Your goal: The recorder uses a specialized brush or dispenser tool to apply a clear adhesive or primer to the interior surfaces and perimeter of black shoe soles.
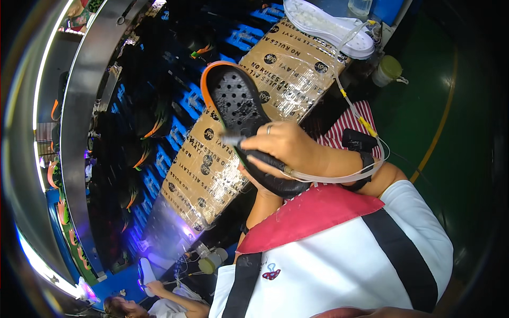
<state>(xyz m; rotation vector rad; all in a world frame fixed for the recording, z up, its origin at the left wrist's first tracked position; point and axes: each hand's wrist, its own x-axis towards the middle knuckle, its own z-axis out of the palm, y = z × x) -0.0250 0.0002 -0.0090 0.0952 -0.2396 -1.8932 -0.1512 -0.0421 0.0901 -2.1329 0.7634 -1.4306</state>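
A black shoe sole (231, 98) with an orange edge at its far end lies tilted in front of my chest. Its upper face is glossy and has a pattern of holes. My left hand (258, 184) grips the sole from beneath, near its closer end, with most of the fingers hidden. Over the sole's middle, my right hand (289, 146) is closed around a brush (232, 140) whose pale tip is smeared by motion. A clear tube (339, 177) runs from the brush back past my right wrist. The tip is at the sole's left edge; contact is unclear.
Tape-covered cardboard (212, 153) lies under the work. White soles (331, 29) rest at its far right, beside a lidded container (388, 71). Blue racks (183, 108) bearing orange-edged soles line the left. At lower left, a co-worker's hand (155, 288) holds a pale sole (147, 270).
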